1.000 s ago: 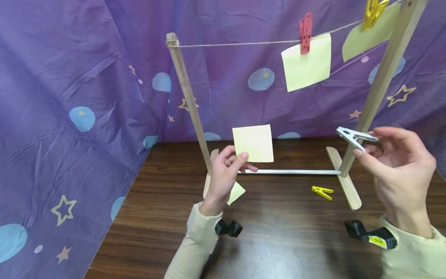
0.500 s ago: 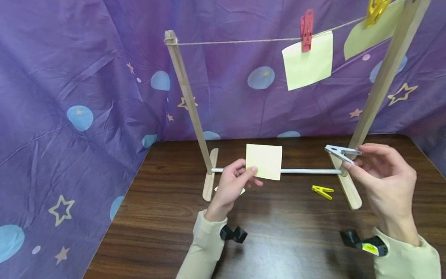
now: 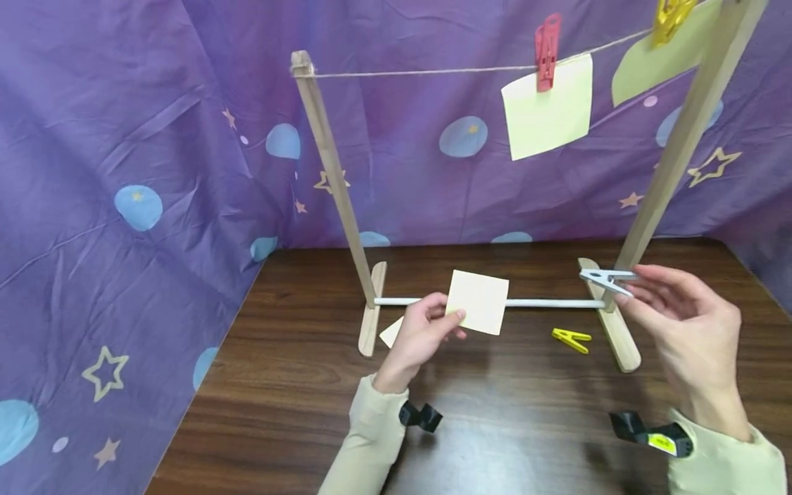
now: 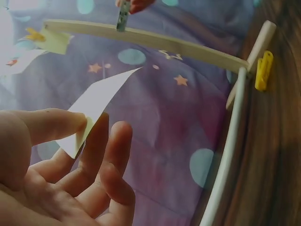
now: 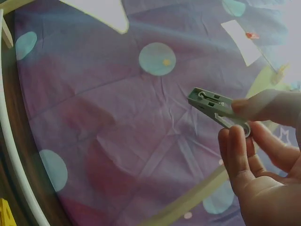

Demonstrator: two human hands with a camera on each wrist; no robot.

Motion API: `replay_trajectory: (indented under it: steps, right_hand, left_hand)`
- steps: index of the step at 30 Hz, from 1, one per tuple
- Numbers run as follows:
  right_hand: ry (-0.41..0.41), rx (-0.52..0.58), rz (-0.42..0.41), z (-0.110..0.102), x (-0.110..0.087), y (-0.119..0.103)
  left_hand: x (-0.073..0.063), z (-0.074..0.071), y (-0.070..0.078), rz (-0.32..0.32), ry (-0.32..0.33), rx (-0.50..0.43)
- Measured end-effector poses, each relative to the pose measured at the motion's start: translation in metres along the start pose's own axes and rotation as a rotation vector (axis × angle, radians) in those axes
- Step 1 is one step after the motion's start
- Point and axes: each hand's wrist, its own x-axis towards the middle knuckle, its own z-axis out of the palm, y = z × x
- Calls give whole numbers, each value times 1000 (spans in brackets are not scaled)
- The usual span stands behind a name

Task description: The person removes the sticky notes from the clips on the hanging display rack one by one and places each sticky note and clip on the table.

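My left hand (image 3: 421,337) pinches a pale yellow square of paper (image 3: 478,302) by its lower left corner, thumb in front and fingers behind. In the left wrist view the sheet (image 4: 101,96) appears nearly edge-on. To the right, my right hand (image 3: 689,330) holds a light grey clothespin (image 3: 606,278) by its handle ends between thumb and fingers. Its nose points left, toward the paper but apart from it. The right wrist view shows the clothespin (image 5: 218,110) with its metal spring, nothing in its nose. A second paper (image 3: 391,333) lies on the table, partly hidden behind my left hand.
A wooden frame (image 3: 334,179) carries a string (image 3: 421,72). On it a red clothespin (image 3: 547,55) holds a paper square (image 3: 547,113), and a yellow clothespin (image 3: 671,20) holds another paper. A yellow clothespin (image 3: 572,339) lies on the table (image 3: 507,412) near the frame's right foot.
My left hand has moved down and to the right with the paper, which is now slightly tilted. The right hand has come down and left with the grey clothespin.
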Motion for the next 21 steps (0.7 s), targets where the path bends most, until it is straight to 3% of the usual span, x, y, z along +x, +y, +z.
replay_trajectory:
  steps: [6, 15, 21]
  right_hand:
    - [22, -50, 10, -10, 4, -2]
    - [-104, -227, 131, -26, 5, 3]
    - [-146, -225, 170, -28, 5, 7]
  left_hand:
    - [3, -1, -6, -2, -10, 58]
    - [7, -6, -15, -24, -52, 155]
    - [10, -5, -21, -52, -75, 199]
